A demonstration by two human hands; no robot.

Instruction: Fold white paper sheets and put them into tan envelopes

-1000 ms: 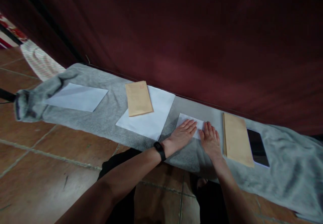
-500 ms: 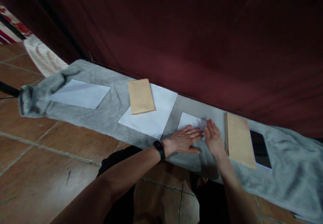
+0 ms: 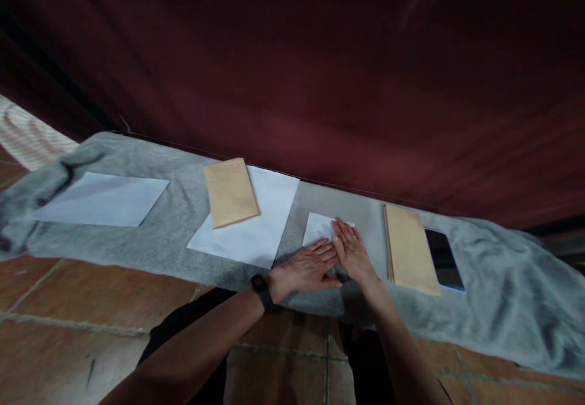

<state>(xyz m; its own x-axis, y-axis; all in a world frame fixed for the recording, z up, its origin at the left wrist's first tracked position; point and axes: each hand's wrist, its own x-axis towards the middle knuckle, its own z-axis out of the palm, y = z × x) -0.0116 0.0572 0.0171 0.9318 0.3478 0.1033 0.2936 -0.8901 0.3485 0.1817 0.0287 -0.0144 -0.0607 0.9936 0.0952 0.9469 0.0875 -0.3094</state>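
Observation:
A small folded white paper (image 3: 317, 227) lies on the grey cloth (image 3: 183, 207) covering a long low surface. My left hand (image 3: 305, 266), with a black band at the wrist, lies flat on the paper's near edge, fingers stretched out. My right hand (image 3: 353, 251) presses flat on the paper's right part, fingers pointing away, touching the left fingertips. Most of the paper is hidden under both hands.
A tan envelope (image 3: 230, 190) lies on a large white sheet (image 3: 256, 225) to the left. Another white sheet (image 3: 103, 199) lies far left. To the right sit a stack of tan envelopes (image 3: 408, 248) and a dark phone (image 3: 442, 259). A dark red curtain (image 3: 320, 76) hangs behind.
Both hands have slid along the folded paper; my right hand moved left over it and now meets my left fingertips. The camera view has shifted right.

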